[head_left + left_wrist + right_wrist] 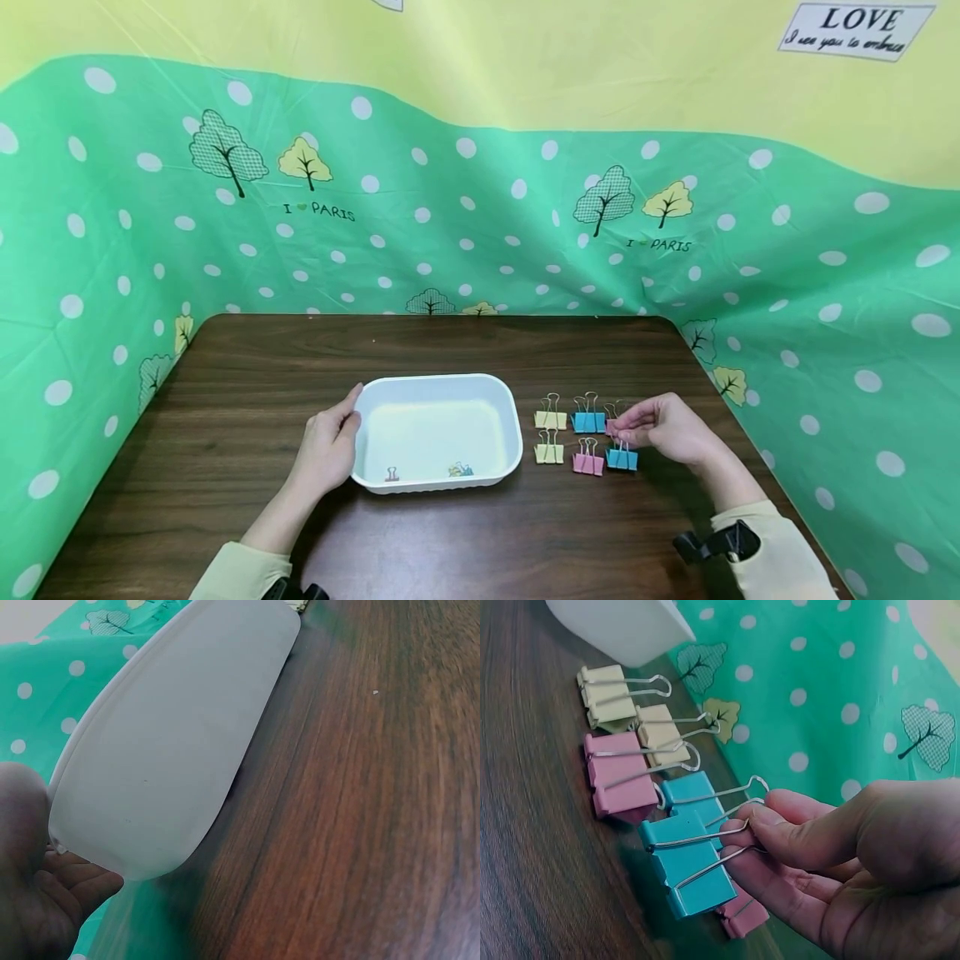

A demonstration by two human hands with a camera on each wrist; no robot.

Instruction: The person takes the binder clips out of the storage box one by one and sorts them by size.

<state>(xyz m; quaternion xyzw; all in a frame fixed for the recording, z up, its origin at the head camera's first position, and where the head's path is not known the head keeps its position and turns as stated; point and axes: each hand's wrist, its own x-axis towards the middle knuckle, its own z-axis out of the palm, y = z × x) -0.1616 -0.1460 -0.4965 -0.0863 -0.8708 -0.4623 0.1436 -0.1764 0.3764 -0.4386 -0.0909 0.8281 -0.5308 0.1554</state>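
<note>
My left hand (327,446) holds the left end of a white rectangular tray (435,389), thumb at the rim and fingers beneath it in the left wrist view. On the tray's right are two rows of binder clips in yellow, blue and pink. My right hand (671,429) pinches the wire handles of the front-right blue binder clip (690,862). Behind that clip, a pink binder clip (744,913) is partly hidden. Left of the hand stand another blue binder clip (588,422), a pink binder clip (588,463) and two yellow binder clips (549,452).
The dark wooden table (465,542) ends at a green and yellow cloth (420,192) behind and along both sides. Small printed pictures (461,470) show on the tray's near inner wall. A black strap (720,543) circles the right sleeve.
</note>
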